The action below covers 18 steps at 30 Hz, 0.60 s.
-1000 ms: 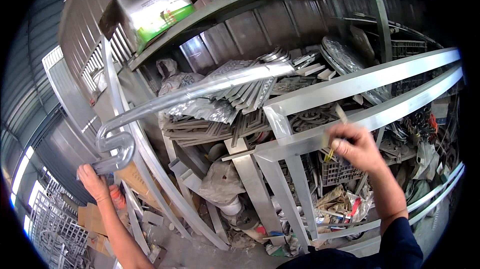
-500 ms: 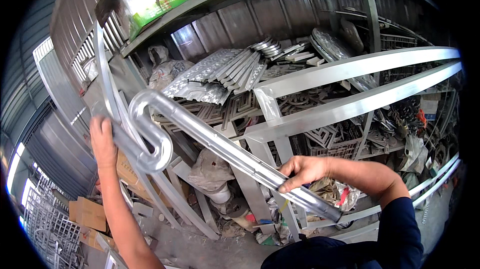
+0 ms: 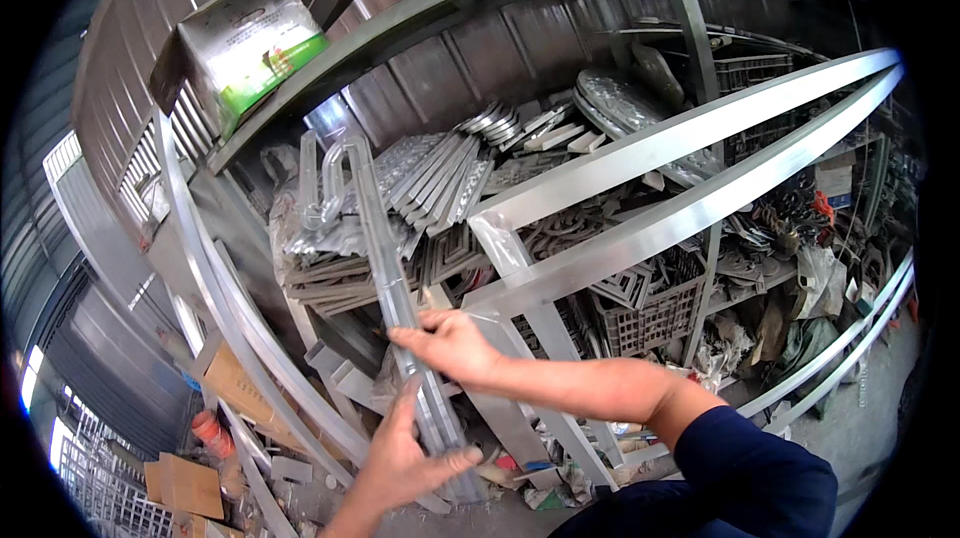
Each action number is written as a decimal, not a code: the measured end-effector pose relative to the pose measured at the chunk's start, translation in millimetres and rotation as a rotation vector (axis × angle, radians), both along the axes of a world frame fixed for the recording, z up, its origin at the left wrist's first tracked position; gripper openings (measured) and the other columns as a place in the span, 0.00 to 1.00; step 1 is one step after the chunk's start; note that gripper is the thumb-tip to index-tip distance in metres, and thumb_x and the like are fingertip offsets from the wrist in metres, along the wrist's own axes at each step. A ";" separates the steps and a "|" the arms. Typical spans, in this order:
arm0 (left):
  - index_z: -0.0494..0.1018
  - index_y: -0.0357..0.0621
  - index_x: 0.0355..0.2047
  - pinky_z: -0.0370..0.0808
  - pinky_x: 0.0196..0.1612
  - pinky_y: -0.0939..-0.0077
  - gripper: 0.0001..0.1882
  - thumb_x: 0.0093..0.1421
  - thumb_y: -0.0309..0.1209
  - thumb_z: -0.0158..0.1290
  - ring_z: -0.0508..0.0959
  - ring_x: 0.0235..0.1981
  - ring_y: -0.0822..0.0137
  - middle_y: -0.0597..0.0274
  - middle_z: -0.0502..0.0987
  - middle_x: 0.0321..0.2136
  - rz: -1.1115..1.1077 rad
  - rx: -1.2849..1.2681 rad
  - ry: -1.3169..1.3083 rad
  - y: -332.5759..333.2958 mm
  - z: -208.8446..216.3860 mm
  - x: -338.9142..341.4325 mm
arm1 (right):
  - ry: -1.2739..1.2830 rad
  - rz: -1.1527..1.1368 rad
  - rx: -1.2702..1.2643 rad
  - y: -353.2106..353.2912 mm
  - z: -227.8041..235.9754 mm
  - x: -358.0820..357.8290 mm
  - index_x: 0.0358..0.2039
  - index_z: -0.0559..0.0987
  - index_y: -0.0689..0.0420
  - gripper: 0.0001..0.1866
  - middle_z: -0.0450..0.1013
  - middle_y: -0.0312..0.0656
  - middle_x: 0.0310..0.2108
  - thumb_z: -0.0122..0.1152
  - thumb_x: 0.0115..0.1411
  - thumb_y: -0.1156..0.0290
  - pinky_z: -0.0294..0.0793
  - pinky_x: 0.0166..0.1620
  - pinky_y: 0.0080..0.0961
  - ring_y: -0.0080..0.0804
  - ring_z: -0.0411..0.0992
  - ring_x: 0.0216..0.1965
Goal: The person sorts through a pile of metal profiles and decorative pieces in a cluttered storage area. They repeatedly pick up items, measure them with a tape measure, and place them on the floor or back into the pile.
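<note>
A long silvery metal tube [image 3: 380, 248] stands tilted in front of me, its far end doubled back in an S-shaped bend. Around its middle, my right hand [image 3: 450, 343] is closed, the fingers partly hidden. Lower down, beside the tube's near end, my left hand [image 3: 400, 463] is open, with its fingers stretched upward and its thumb apart, reaching across the tube. Whether that hand bears any of the tube's weight is not visible.
Two joined flat metal bars [image 3: 690, 163] cross in front on the right. Behind them, shelves hold stacked metal plates [image 3: 440, 173] and a plastic crate [image 3: 655, 318]. A green-and-white box [image 3: 265, 48] sits on the top shelf. Curved metal strips [image 3: 215, 278] lean at left, near cardboard boxes [image 3: 185, 488].
The tube has swung steeper, its bent end now farther away. My left hand has let go of the bend and moved right to the near end. My right hand has shifted left.
</note>
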<state>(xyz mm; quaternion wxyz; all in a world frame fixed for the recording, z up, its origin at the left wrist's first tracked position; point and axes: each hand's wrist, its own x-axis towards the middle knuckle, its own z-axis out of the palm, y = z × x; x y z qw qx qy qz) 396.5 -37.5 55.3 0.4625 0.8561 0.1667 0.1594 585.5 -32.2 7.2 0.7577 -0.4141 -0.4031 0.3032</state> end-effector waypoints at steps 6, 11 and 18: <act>0.51 0.28 0.65 0.63 0.61 0.69 0.46 0.48 0.24 0.64 0.68 0.58 0.61 0.48 0.66 0.57 0.230 0.428 -0.111 21.2 -13.8 -25.2 | 0.009 -0.077 0.148 22.2 37.3 -21.4 0.34 0.80 0.63 0.16 0.74 0.31 0.24 0.64 0.62 0.60 0.69 0.27 0.18 0.14 0.68 0.26; 0.62 0.30 0.57 0.70 0.53 0.67 0.35 0.50 0.27 0.63 0.74 0.49 0.58 0.45 0.74 0.47 0.367 0.621 -0.017 20.2 12.4 -27.7 | -0.026 -0.099 0.154 36.0 47.6 -3.9 0.35 0.79 0.64 0.19 0.75 0.33 0.27 0.64 0.62 0.56 0.72 0.31 0.19 0.16 0.69 0.28; 0.70 0.36 0.49 0.74 0.36 0.75 0.24 0.51 0.27 0.63 0.74 0.32 0.72 0.62 0.77 0.34 0.431 0.490 -0.217 92.1 70.2 5.2 | -0.507 -0.142 0.175 -4.4 33.0 27.5 0.35 0.82 0.62 0.20 0.79 0.43 0.29 0.63 0.60 0.54 0.75 0.38 0.26 0.25 0.76 0.31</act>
